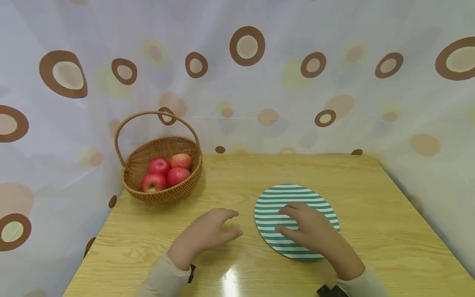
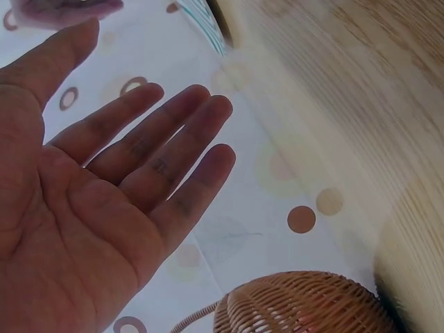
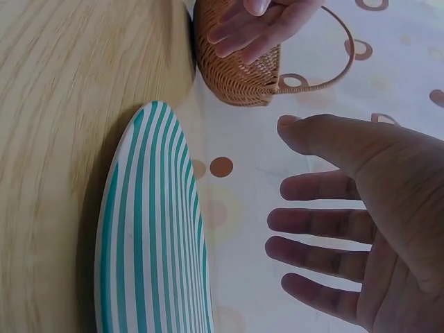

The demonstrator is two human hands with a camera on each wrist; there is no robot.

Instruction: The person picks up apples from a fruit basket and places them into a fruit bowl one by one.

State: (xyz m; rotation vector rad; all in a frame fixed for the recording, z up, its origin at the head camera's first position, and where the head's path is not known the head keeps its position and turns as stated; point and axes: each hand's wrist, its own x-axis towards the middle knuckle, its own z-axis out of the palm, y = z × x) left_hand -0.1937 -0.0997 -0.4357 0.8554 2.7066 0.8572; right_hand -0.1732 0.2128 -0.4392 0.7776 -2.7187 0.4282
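In the head view my left hand hovers over the table, left of a round placemat with green and white stripes. Its fingers are extended and the palm is bare in the left wrist view. My right hand is above the placemat, thumb and fingers apart with nothing between them. The right wrist view shows a gap between that hand and the striped placemat. A wicker basket with a tall handle stands at the back left, holding several red apples.
The wooden table reaches back to a hanging white curtain with brown and yellow circles, which also runs along both sides. Its right edge slopes away toward the front right corner.
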